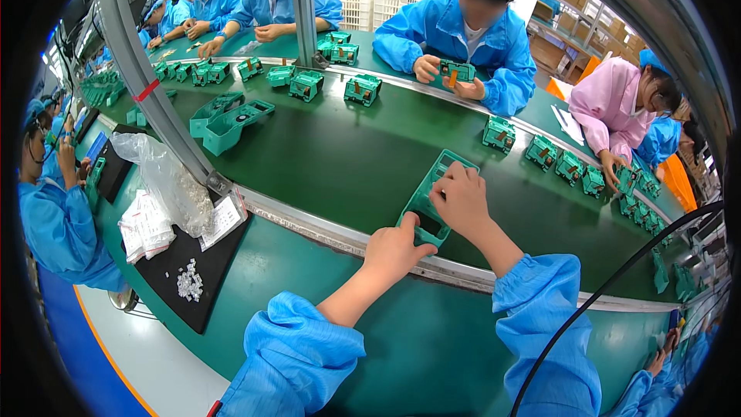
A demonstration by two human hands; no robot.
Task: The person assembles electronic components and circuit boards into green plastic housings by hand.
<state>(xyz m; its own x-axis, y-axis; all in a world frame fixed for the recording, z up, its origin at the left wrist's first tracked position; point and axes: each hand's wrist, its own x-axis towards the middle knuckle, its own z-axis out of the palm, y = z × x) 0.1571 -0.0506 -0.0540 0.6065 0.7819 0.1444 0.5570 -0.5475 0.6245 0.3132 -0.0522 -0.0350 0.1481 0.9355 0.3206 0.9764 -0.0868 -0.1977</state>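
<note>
A long green plastic housing (423,199), open at the top, sits on the near side of the dark green conveyor belt (332,154). A dark rectangular part (429,224) shows inside its near end. My left hand (395,251) grips that near end, thumb and fingers closed around the corner. Across the right wall reaches my right hand (465,199), its fingers bent over the housing and partly hiding the inside. Whether a small piece is under the right fingertips cannot be seen.
A metal rail (309,228) and upright post (154,85) border the belt. Bags (174,185) and small clear pieces (189,282) lie on a black mat at left. Empty green housings (231,120) and several green assemblies (363,89) line the belt. Co-workers (463,38) sit opposite. A black cable (610,286) crosses at right.
</note>
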